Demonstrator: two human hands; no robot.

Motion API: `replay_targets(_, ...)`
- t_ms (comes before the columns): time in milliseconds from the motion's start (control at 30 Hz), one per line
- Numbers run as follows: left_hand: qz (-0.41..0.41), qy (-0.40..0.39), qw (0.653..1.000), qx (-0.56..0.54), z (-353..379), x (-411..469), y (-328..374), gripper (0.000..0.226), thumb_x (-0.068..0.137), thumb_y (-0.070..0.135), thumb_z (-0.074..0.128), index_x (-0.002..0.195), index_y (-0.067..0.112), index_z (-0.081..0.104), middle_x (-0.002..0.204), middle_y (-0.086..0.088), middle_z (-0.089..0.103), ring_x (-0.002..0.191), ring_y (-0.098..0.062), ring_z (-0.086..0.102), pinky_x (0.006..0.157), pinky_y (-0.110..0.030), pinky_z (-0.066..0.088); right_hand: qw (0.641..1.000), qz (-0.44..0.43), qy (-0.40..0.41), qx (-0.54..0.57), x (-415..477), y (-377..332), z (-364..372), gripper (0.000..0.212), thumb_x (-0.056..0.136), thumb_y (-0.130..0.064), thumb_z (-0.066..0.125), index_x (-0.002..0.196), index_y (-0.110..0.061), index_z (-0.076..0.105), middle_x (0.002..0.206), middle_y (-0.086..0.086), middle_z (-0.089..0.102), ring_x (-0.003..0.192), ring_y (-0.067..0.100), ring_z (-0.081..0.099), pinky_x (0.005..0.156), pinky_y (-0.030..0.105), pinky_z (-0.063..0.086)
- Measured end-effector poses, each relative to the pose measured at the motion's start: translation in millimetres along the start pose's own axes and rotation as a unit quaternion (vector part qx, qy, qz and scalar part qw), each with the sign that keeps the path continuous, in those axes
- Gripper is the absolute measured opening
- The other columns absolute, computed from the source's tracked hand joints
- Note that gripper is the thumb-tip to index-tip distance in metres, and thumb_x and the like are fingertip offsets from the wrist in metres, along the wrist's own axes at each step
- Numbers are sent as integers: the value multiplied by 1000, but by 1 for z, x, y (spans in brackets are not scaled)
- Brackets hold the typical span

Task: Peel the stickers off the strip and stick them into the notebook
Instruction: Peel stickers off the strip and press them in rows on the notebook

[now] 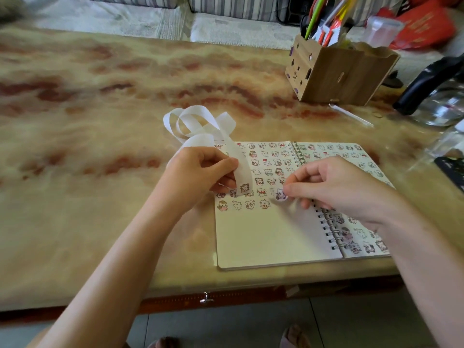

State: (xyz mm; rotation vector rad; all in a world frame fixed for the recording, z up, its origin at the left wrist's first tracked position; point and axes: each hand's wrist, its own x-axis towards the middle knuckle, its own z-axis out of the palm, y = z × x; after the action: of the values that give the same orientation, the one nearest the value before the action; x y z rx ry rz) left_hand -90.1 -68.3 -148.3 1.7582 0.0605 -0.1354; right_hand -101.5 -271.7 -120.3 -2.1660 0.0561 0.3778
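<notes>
From my station I see the open spiral-bound notebook (263,237) lying flat at the near right part of the marbled table (100,121). My left hand (200,172) pinches the white strip (200,124) between thumb and curled fingers, close to its lower end, over the left page. From that grip the strip runs up and away and falls in loose loops on the table just beyond the notebook's far left corner. A brown-edged sticker (244,188) sits on the strip's lower end, just below my thumb. My right hand (334,187) reaches across the spiral binding, with thumb and forefinger pinching a purple sticker (280,195) low over the left page, at the right end of the lowest rows; I cannot tell whether it touches the paper. Rows of small cartoon stickers (266,169) fill the upper half of that page, and the lower half is bare. More cover the right page, partly hidden by my right forearm. Farther back on the right stands a wooden pen holder (334,74), and a glass pot (439,101) with a black handle is at the right edge.
</notes>
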Motion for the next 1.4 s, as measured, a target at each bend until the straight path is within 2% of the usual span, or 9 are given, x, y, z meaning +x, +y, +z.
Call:
replay_targets(233, -11, -1, 1000, 10, 1, 1, -1, 15, 89, 13, 63, 84, 0, 69, 74, -6, 72, 58, -6, 66, 60, -14, 55, 1000, -2, 1, -16, -4, -1, 0, 5, 76, -15, 76, 76, -11, 74, 67, 1, 73, 52, 5, 56, 67, 23, 49)
replay_targets(367, -11, -2, 1000, 13, 2, 2, -1, 15, 89, 13, 62, 84, 0, 69, 73, -6, 72, 58, -5, 66, 61, -14, 55, 1000, -2, 8, -29, -4, 0, 4, 4, 75, -14, 77, 75, -11, 74, 72, 4, 74, 56, 10, 57, 73, 33, 51)
replay_targets(600, -9, -4, 1000, 16, 1, 1, -1, 15, 89, 12, 62, 84, 0, 70, 72, -4, 72, 58, -5, 66, 62, -14, 55, 999, -6, 15, -40, -3, 2, 6, 5, 75, -15, 78, 73, -12, 74, 72, 6, 74, 56, 10, 58, 68, 29, 50)
replay_targets(900, -10, -4, 1000, 14, 1, 1, -2, 16, 89, 13, 63, 83, 0, 69, 71, -4, 73, 59, -5, 66, 63, -15, 56, 998, -7, 32, -54, -1, 3, 10, 8, 77, -14, 76, 69, -14, 73, 66, 7, 71, 53, 10, 55, 61, 31, 46)
replay_targets(1067, -8, -5, 1000, 15, 1, 1, -2, 15, 89, 12, 62, 84, 0, 69, 73, -5, 73, 58, -5, 66, 62, -14, 55, 997, -13, 43, -58, 3, 6, 12, 11, 74, -14, 77, 64, -15, 72, 57, -1, 66, 54, 12, 54, 61, 32, 46)
replay_targets(1167, -7, -4, 1000, 19, 1, 2, -3, 16, 89, 12, 62, 84, 0, 70, 74, -6, 73, 60, -6, 67, 62, -14, 55, 997, -18, 45, -63, 2, 7, 13, 10, 75, -15, 77, 67, -15, 72, 59, 1, 67, 54, 12, 54, 58, 33, 46)
replay_targets(1300, -5, -4, 1000, 26, 1, 2, -4, 16, 89, 14, 63, 84, 0, 70, 76, -7, 74, 62, -7, 68, 64, -14, 55, 994, -24, 56, -87, 2, 7, 14, 10, 73, -19, 80, 68, -17, 71, 59, -6, 64, 55, 8, 54, 59, 27, 43)
replay_targets(1400, -4, -2, 999, 32, 1, 3, -5, 16, 89, 14, 63, 83, 0, 70, 72, -6, 73, 60, -7, 67, 65, -14, 55, 991, -32, 64, -110, 1, 8, 14, 12, 72, -24, 82, 68, -20, 71, 62, -7, 63, 60, 9, 55, 61, 28, 42)
